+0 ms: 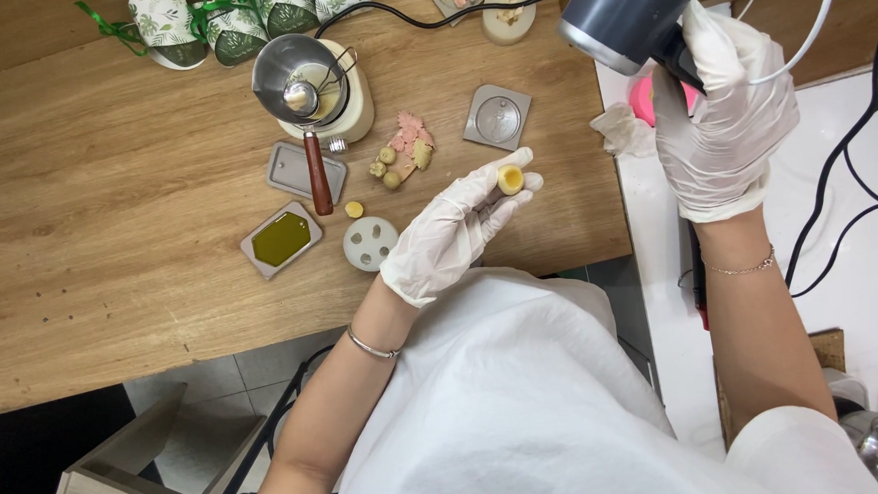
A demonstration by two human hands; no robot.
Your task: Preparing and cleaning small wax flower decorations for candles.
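Observation:
My left hand (455, 231), in a white glove, pinches a small round yellow piece (510, 179) between fingertips above the wooden table's (107, 214) right end. My right hand (722, 112), also gloved, grips the handle of a dark grey heat gun (625, 12) with its round nozzle pointing down and left, a short way above and right of the yellow piece. A white cord and black cables trail from it.
On the table lie a steel pouring pot (295, 84) with a brown handle, a mould filled with olive-green wax (280, 239), a round white mould (370, 243), an empty grey mould (497, 118), pink and yellow wax shapes (406, 150), and leaf-print pouches (232, 17).

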